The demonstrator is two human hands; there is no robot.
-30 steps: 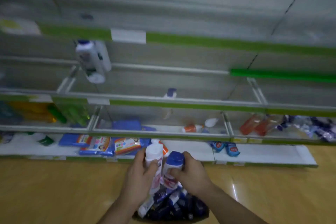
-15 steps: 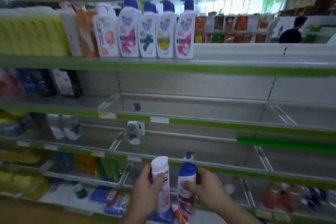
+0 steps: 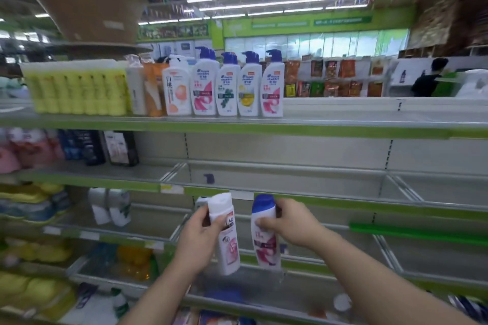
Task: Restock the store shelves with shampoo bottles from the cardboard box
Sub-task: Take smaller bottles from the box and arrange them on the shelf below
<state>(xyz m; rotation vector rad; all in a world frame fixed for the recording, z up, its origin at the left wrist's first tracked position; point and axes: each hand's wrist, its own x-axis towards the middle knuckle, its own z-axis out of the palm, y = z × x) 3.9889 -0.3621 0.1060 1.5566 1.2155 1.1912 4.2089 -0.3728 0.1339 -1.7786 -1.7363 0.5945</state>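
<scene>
Two hands grip shampoo well below the pump bottles (image 3: 227,90). Our left hand (image 3: 200,240) wraps the white-cap bottle (image 3: 228,250); our right hand (image 3: 287,224) pinches the blue-cap bottle (image 3: 265,248) just beside it, not touching, both straight under those pump bottles, caps up.

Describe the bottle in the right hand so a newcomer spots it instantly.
Start at the green-edged shelf unit; low centre, two hands hold bottles. The right hand grips a white shampoo bottle with a pink label. Unlike the white-capped bottle in the left hand, its cap is blue.
</scene>
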